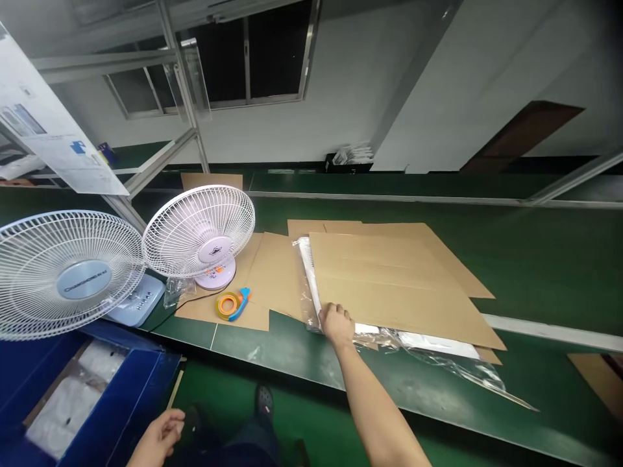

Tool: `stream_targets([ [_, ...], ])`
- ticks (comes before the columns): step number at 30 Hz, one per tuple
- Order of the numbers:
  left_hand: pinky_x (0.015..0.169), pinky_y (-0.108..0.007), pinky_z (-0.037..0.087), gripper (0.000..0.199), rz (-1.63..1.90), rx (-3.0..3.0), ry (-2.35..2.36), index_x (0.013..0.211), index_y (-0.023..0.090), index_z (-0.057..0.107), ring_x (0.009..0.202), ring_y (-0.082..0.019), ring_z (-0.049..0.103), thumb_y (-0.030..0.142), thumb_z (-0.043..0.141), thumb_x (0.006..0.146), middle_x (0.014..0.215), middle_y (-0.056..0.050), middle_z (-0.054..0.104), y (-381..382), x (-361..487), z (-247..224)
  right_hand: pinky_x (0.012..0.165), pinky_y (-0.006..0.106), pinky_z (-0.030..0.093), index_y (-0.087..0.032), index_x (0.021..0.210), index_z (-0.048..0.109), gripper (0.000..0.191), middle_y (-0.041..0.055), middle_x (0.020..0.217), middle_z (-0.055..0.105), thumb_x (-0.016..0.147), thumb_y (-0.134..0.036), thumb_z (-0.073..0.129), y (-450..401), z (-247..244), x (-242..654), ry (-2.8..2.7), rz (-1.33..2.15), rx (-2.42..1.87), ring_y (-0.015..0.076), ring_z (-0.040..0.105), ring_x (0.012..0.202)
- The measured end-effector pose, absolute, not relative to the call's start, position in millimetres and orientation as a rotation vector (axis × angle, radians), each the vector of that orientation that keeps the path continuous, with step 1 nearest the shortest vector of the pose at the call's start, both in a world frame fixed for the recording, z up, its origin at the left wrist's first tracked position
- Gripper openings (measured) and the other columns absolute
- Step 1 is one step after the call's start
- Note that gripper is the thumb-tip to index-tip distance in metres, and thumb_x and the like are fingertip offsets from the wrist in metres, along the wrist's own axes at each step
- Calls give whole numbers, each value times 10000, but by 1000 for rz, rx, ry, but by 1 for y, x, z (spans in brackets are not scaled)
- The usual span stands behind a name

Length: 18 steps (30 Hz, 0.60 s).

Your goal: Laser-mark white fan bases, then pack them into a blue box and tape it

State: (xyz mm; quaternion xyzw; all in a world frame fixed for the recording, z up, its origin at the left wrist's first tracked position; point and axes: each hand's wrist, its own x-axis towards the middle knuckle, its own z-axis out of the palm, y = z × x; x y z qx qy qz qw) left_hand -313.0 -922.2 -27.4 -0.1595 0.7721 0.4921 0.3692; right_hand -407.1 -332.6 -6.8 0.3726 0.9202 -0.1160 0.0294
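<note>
My right hand [337, 323] is at the near left corner of a flat cardboard sheet [389, 279], its fingers curled over the edge. Beneath that sheet, white pieces [311, 272] in clear plastic wrapping [448, 364] stick out on the left and near sides. How far the fingers reach under the corner is hidden. My left hand [159, 436] hangs low, off the bench, with loosely bent fingers and nothing in them. It is nearest to a blue box [124, 402] that holds white plastic-wrapped parts [63, 415].
A lilac fan [217, 250] and a blue fan [84, 280] stand on the left of the green bench [292, 353]. A tape roll [228, 305] with a blue-orange holder lies on more cardboard [280, 269]. A metal frame [180, 71] rises behind the fans.
</note>
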Motion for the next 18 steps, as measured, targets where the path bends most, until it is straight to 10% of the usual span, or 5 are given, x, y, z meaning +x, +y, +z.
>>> stream_targets([
  [13, 1079, -520, 586, 976, 1752, -316, 1264, 1507, 223, 606, 1344, -395, 705, 857, 778, 785, 1418, -248, 732, -796, -361, 23, 659, 299, 427, -243, 857, 698, 161, 17, 846, 688, 1009, -298, 690, -582, 36, -255, 3360, -452, 326, 200, 698, 784],
  [18, 1127, -507, 547, 702, 1914, -147, 1235, 1291, 172, 705, 1236, -380, 745, 515, 944, 726, 1286, -202, 791, -726, -363, 27, 701, 274, 522, -261, 910, 748, 72, 12, 889, 745, 975, -288, 734, -623, 61, -257, 3049, -907, -59, 209, 729, 798],
])
